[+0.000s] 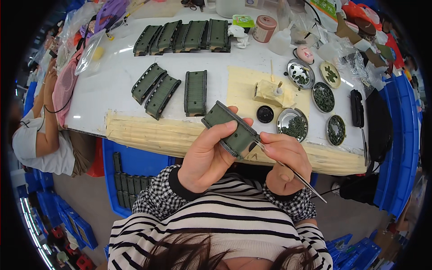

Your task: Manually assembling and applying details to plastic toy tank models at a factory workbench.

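My left hand (208, 155) grips a dark green, slightly curved plastic part (240, 135) with ribbed long edges, its thumb pressed on the face. In my right hand (288, 155) is a pair of metal tweezers (302, 179), whose tips touch the right end of the green part. Whether the tips pinch anything is too small to tell. Just beyond my right hand stands a metal dish (281, 118) of small green pieces, with a round black lid (265, 114) beside it. A similar green part (195, 92) lies on the table, left of the held one.
More green parts (157, 90) lie at the left, and a row (189, 37) stands at the back. Several small dishes (323, 102) hold green bits at the right. A yellowish block (265, 92) sits mid-table. A blue bin (118, 204) with green parts is below left; another person (45, 144) sits left.
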`<state>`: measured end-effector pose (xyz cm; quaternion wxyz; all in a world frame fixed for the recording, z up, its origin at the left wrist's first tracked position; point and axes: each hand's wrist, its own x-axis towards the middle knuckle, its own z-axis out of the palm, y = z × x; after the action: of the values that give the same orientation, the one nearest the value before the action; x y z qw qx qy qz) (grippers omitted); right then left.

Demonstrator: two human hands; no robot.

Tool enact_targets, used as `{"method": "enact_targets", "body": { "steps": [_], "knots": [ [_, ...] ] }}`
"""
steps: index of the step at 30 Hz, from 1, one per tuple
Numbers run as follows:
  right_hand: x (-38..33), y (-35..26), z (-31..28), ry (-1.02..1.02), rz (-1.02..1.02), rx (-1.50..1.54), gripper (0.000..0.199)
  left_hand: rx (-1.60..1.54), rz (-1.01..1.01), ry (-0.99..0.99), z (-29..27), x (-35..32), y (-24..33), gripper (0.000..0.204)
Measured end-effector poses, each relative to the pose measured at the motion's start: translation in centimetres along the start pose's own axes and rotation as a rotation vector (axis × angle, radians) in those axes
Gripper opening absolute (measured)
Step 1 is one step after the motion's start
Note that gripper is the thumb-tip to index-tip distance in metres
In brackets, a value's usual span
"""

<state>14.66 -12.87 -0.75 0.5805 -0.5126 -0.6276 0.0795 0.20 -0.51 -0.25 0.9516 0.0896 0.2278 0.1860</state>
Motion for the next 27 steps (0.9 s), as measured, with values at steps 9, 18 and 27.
{"method": "enact_targets", "body": {
  "steps": [9, 18, 27],
  "knots": [
    [-0.2, -0.72, -0.25, -0.043, -0.02, -0.073, 0.032, -0.001, -0.009, -0.052, -0.1, -0.01, -0.2, 0.034],
    [-0.19, -1.02, -0.05, -0.04, -0.056, -0.137, 0.033, -0.014, 0.004, -0.035, 0.03, -0.14, -0.45, 0.033],
    [-0.92, -0.45, 0.69, 0.013, -0.126, -0.195, 0.031, -0.021, 0.005, -0.051, -0.02, -0.15, -0.64, 0.034]
  ]
}}
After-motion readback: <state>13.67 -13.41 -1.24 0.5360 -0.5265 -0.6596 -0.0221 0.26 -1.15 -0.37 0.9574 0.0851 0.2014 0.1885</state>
